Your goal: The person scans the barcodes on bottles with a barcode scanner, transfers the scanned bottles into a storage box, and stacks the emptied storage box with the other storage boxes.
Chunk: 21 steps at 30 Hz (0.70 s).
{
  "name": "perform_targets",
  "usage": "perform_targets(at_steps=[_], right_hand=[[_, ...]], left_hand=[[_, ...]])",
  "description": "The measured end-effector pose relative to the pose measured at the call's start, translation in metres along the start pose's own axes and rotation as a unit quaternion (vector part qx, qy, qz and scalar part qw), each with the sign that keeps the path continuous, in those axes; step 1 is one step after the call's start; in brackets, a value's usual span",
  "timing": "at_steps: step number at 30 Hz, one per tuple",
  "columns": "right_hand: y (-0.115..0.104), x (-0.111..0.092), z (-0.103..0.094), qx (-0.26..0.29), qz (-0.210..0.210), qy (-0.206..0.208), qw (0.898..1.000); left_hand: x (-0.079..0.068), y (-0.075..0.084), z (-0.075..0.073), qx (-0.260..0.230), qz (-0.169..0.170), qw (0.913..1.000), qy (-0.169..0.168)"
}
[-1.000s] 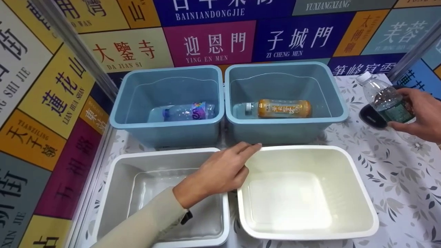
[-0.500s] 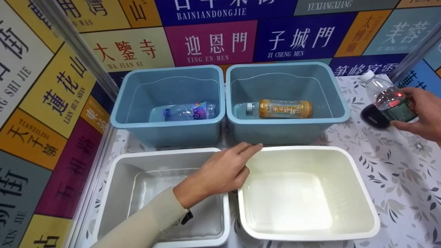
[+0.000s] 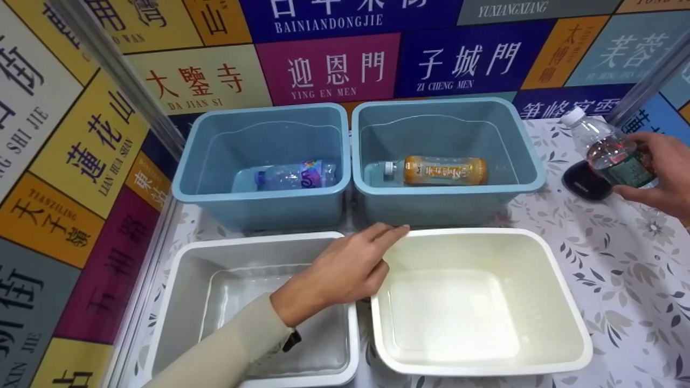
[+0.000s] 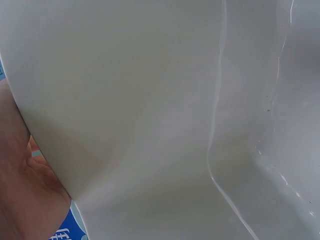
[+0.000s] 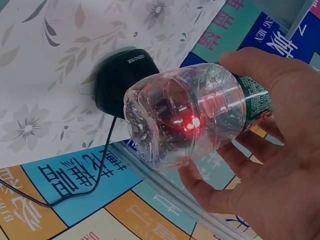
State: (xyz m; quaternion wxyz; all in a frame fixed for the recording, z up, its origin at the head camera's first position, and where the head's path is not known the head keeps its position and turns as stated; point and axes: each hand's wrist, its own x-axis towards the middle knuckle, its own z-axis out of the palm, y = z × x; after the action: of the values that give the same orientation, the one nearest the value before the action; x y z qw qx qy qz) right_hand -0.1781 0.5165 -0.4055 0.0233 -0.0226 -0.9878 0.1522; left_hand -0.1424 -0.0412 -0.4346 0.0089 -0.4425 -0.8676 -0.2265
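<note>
Over at the right of the head view, my right hand (image 3: 668,175) grips a clear plastic bottle (image 3: 604,148) with a white cap and a green label. The bottle tilts just above a black scanner-like device (image 3: 583,183) on the table. A red light shows through the bottle in the right wrist view, where my thumb and fingers (image 5: 250,62) hold it around the label. My left hand (image 3: 337,267) rests where the grey bin (image 3: 180,302) and the cream bin (image 3: 563,302) meet, index finger extended to the cream rim, other fingers loosely bent.
Two blue bins stand behind: the left one (image 3: 259,195) has a purple-labelled bottle (image 3: 296,175) lying in it, the right one (image 3: 447,189) an orange-labelled bottle (image 3: 444,170). A black cable (image 5: 102,172) runs from the device. Printed wall panels (image 3: 329,70) enclose the table.
The bottle has turned slightly above the black device in my right hand, and red light has appeared on it. My left hand stays in place.
</note>
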Motion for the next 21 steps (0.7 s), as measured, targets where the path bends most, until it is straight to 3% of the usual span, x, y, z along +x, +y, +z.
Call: perform_targets(at_steps=[8,16,21], right_hand=[[-0.016,-0.004,-0.009,-0.062,-0.055,0.025,0.996],[-0.041,-0.006,-0.011,-0.047,-0.033,0.001,0.998],[-0.055,-0.006,-0.014,-0.041,-0.047,-0.007,0.998]], left_hand=[[-0.001,0.000,-0.001,0.002,-0.003,1.0000,-0.004],[-0.001,0.001,-0.001,0.000,0.001,1.0000,0.001],[-0.001,0.000,0.000,0.001,-0.001,1.0000,0.000]])
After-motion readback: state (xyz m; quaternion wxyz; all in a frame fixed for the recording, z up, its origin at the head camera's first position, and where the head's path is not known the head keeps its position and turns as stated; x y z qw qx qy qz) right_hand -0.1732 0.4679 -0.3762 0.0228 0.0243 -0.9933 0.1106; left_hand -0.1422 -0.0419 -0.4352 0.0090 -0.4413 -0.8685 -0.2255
